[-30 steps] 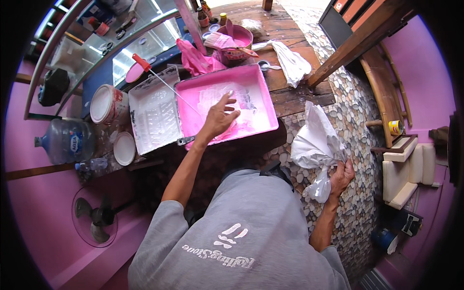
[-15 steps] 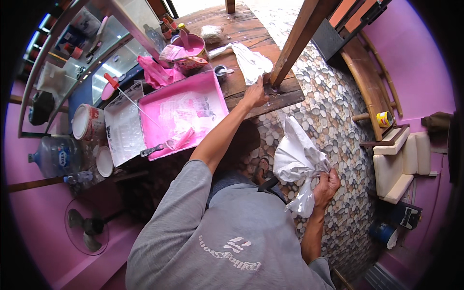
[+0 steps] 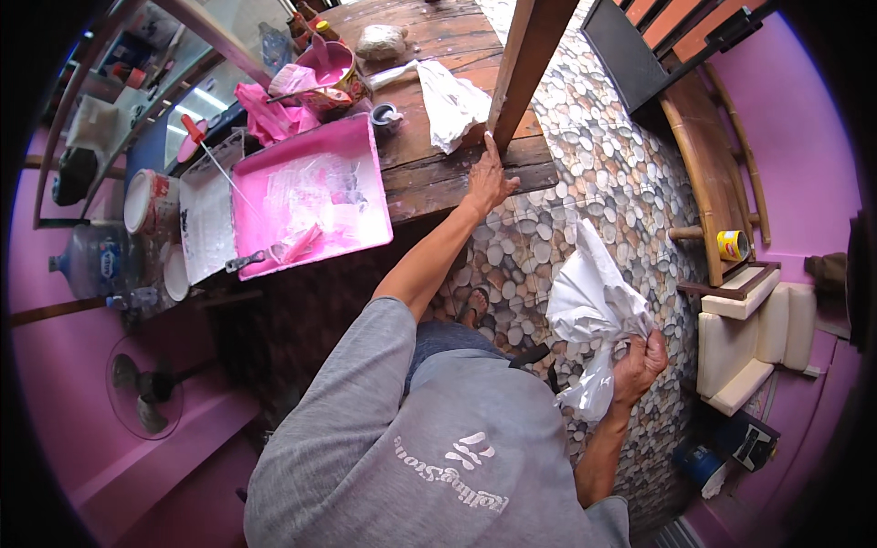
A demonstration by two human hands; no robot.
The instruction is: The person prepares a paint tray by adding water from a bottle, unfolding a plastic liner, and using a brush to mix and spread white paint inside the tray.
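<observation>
Item under review: a white plastic bag (image 3: 598,297), suspended above the pebble-patterned floor (image 3: 566,173), at the person's right side and clear of the surface (image 3: 457,36).

Right hand (image 3: 642,365): fingers clenched on the bag's bunched middle, the broad part spreading up and leftward, a loose tail hanging below. Contents, if any, cannot be determined.

Left hand (image 3: 493,185): no object seen in its grasp. It reaches to the near edge of the surface, index finger extended at the foot of the wooden post (image 3: 534,64), just beside a second white bag or cloth (image 3: 452,102). Whether the fingertip presses post or planks cannot be told.

Handling assessment: the bag appears light and limp, judged thin, liable to crease or tear on a sharp edge, and somewhat slippery. The gathered middle is judged the soundest hold; one layer pinched at a corner could slip. Contact with the wet-looking paint tray (image 3: 384,205) would probably soil it.
</observation>
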